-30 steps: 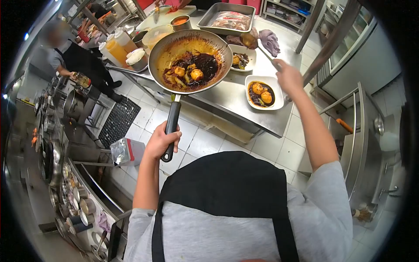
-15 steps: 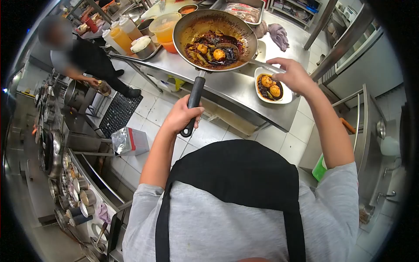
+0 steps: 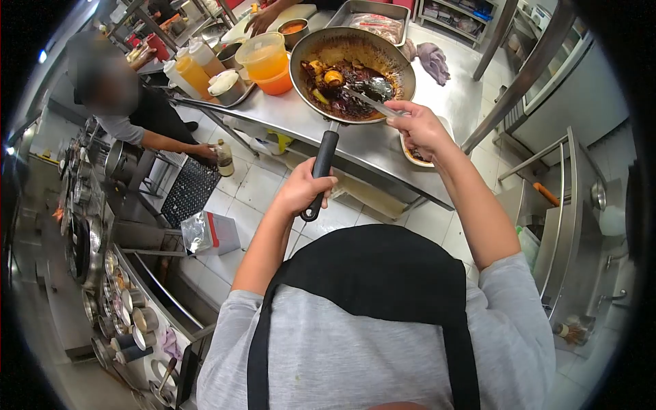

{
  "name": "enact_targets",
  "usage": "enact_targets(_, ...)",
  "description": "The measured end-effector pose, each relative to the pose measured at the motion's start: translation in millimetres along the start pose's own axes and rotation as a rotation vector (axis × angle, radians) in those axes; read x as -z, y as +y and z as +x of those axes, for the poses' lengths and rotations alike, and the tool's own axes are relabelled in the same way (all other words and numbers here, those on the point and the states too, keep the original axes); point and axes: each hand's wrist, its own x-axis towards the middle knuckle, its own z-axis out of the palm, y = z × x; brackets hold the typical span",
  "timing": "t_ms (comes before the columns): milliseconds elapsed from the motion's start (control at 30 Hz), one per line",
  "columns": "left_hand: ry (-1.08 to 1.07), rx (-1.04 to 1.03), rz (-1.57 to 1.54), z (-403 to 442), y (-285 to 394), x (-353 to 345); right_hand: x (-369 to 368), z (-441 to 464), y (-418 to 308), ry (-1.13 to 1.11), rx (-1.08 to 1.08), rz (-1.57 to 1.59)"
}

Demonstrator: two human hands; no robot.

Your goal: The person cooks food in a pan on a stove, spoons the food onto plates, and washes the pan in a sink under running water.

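Note:
My left hand [image 3: 307, 186] is closed round the black handle of a frying pan [image 3: 403, 58], which is held up over the near edge of the steel table. Dark sauce with a round orange-brown piece [image 3: 333, 78] and a green piece lies in the pan. My right hand [image 3: 418, 128] grips the handle of a metal spoon [image 3: 372, 101], its bowl down in the sauce. Below that hand is a white dish [image 3: 444, 126] with dark sauce, mostly hidden by the hand and forearm.
On the steel table [image 3: 383, 147] are an orange tub [image 3: 263, 61], squeeze bottles [image 3: 191, 72], a meat tray [image 3: 374, 26] and a cloth [image 3: 432, 63]. A person [image 3: 160, 113] at the left holds a bottle [image 3: 224, 158]. Another person's hand [image 3: 263, 19] is at the back.
The spoon has moved from over the table into the pan's sauce. The pan has shifted right, and my right hand has moved left, now covering much of the dish. The person at left has lowered the bottle.

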Motion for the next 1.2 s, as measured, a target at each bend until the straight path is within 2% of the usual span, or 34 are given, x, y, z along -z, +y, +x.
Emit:
enact_targets(133,0.002,0.003,-0.011,-2.6,-1.2,4.1,24.1,3.2,-8.4,-0.016,-0.002,-0.069)
enact_targets(267,0.017,-0.003,-0.031,-7.9,-4.9,8.2,37.9,-10.7,-28.8,0.061,-0.028,-0.152)
enact_targets(567,0.083,0.015,-0.064,-36.7,-15.5,19.1,80.4,-15.7,-60.1,0.135,0.000,-0.169)
enact_targets(833,0.169,0.076,-0.081,-73.5,-19.9,20.9,108.6,9.4,-20.4,0.263,-0.014,-0.272)
enact_targets(933,0.200,0.091,-0.045,-79.7,-16.4,18.1,110.2,16.7,5.0,0.284,0.004,-0.535)
enact_targets(967,0.203,0.095,-0.029,-79.8,-15.4,18.1,125.5,35.7,34.2,0.319,0.187,-0.735)
enact_targets(1067,0.206,0.104,-0.028,-77.3,-13.2,16.7,99.7,12.3,21.1,0.446,0.218,-1.169)
enact_targets(1200,0.175,0.102,-0.045,-67.7,-11.2,17.1,95.5,9.2,5.6,0.473,0.177,-1.435)
